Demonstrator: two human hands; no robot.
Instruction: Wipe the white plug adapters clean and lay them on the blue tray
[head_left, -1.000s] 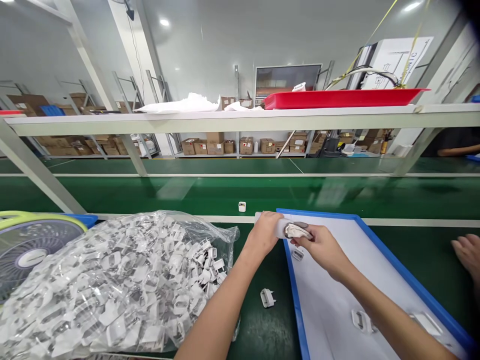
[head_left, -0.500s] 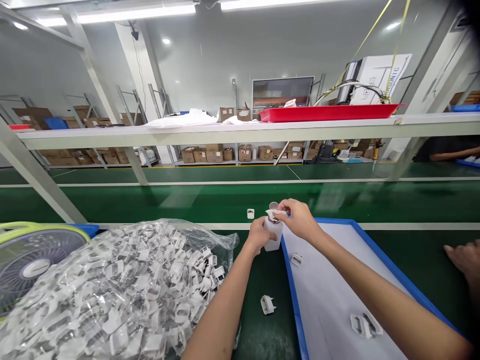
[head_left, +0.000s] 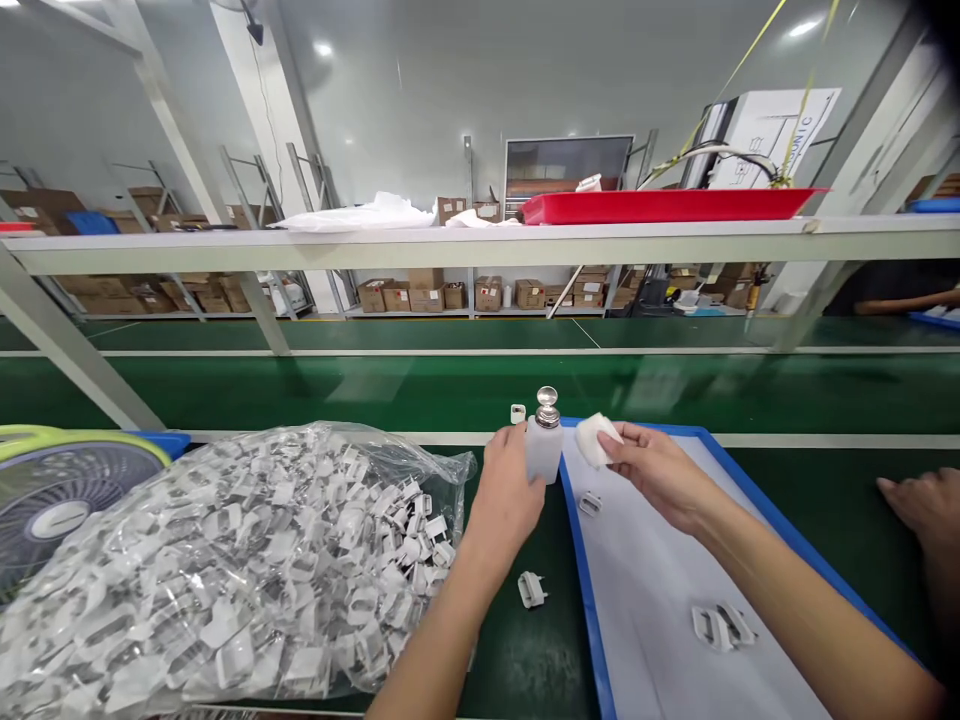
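My left hand [head_left: 508, 487] is closed around a white pump dispenser bottle [head_left: 544, 452] with a metal top and a raised lid. To its right, my right hand [head_left: 660, 468] pinches a folded white cloth [head_left: 596, 440] above the far end of a blue-rimmed tray [head_left: 581, 560]. A few white plug housings [head_left: 712, 628] lie in that tray. One more plug housing [head_left: 532, 590] with two pins rests on the green surface between my arms. Behind the bottle sits a small white piece [head_left: 517, 413].
A large clear bag [head_left: 247, 560] full of white plug parts covers the left side, beside a green-rimmed fan [head_left: 67, 510]. Across the back runs a raised shelf [head_left: 360, 246] holding a red tray [head_left: 667, 206]. Another person's hand [head_left: 922, 510] rests at the right edge.
My right hand has lifted the white cloth off the bottle's top and moved right, leaving the metal top uncovered. My left hand still holds the bottle. The view has tilted slightly down.
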